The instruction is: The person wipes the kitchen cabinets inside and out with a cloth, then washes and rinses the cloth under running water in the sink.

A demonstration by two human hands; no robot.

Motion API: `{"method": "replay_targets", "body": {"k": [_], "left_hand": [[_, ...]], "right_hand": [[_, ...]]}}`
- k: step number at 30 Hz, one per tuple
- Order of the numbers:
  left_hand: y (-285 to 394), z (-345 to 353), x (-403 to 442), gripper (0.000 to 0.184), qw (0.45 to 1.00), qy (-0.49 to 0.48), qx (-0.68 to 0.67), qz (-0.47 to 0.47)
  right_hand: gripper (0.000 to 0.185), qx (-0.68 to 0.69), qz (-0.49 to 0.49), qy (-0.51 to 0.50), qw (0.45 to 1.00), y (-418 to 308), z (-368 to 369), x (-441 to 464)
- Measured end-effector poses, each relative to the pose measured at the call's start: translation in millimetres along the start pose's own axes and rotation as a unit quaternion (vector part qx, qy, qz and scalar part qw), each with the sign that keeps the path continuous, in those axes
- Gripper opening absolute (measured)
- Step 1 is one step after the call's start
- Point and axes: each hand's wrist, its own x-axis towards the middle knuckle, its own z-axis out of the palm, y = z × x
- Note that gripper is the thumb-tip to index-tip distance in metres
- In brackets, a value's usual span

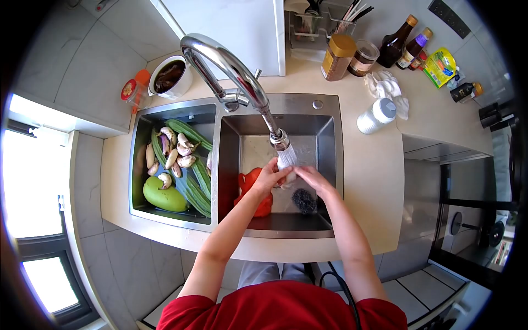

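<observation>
Water runs from the chrome faucet [279, 138] over the right sink basin [231, 192]. Under the stream my left hand [270, 175] is closed on a small pale item [287, 180], mostly hidden by water and fingers. My right hand [312, 179] touches the same item from the other side, its fingertips pressed together around it. Below my left hand lies a red-orange bag or cloth [265, 206] in the basin. A dark scouring ball [303, 201] rests on the basin floor beneath my right hand.
The left basin [132, 181] holds ridged green gourds [199, 192], several small pale eggplants [186, 161] and a large green gourd [164, 193]. Behind stand a white pot [184, 82], jars [336, 58] and bottles [393, 47]. A white container [376, 116] stands right.
</observation>
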Motion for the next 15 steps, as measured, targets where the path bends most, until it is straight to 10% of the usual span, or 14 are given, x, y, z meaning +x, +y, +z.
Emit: {"method": "replay_targets", "body": {"k": [5, 9, 12, 15], "left_hand": [[12.8, -17.1, -5.3, 0.044, 1.0, -0.001, -0.008, -0.002], [15.2, -25.4, 9.8, 0.045, 0.931, -0.01, 0.26, 0.255], [52.7, -13.9, -1.0, 0.045, 0.993, -0.021, 0.114, -0.007], [51.4, -15.8, 6.5, 0.044, 0.991, -0.037, 0.103, 0.079]], "right_hand": [[0.027, 0.194, -0.027, -0.012, 0.981, -14.9, -9.0, -1.9], [0.029, -0.042, -0.12, 0.018, 0.992, -19.9, -12.7, 11.7], [0.03, -0.058, -0.131, 0.045, 0.989, -47.8, -16.0, 11.7], [0.036, -0.179, -0.186, 0.022, 0.966, -70.4, -20.2, 11.8]]}}
